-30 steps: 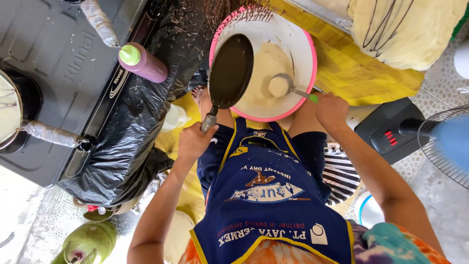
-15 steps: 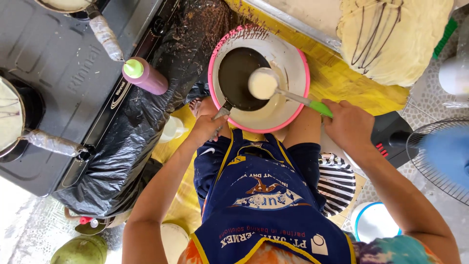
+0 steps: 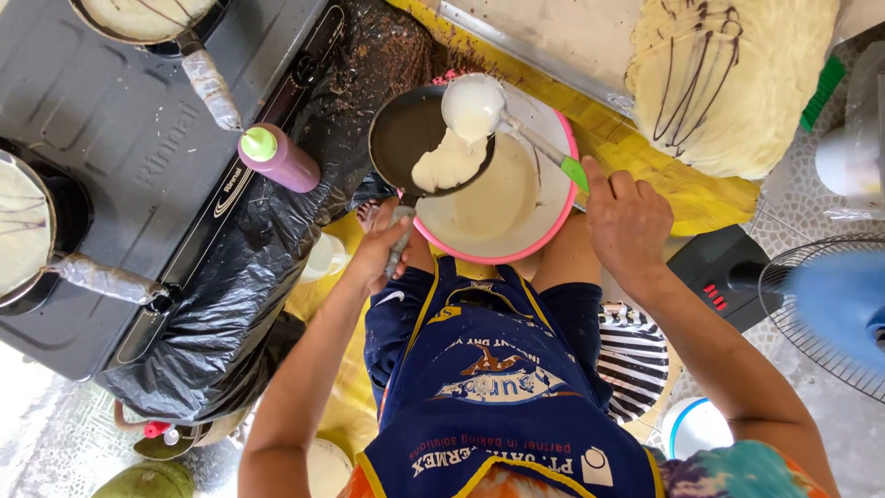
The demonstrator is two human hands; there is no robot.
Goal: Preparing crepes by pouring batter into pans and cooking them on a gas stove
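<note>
Head view, and the right hand point(image 3: 627, 221) is closed round the green-tipped handle of a ladle point(image 3: 472, 103), tipped over now so pale batter point(image 3: 449, 166) slides out of its cup onto the dark frying pan point(image 3: 415, 138). Half a second back that ladle sat level and full above the pan; a second back it was down in the bowl, scooping. So the pour has begun! The left hand point(image 3: 383, 254) is wrapped tight round the pan's handle, holding the pan over the near-left rim of the pink bowl point(image 3: 553, 217), which rests between the person's knees and holds more batter. The pan has swung left and up across these frames and now hangs partly clear of the bowl, towards the stove. Only a blob sits on its lower right; most of the black surface is bare. Out left, a purple squeeze bottle point(image 3: 281, 159) with a green cap lies on black plastic beside the grey stove point(image 3: 101, 166), where two other pans already carry pale rounds.
</note>
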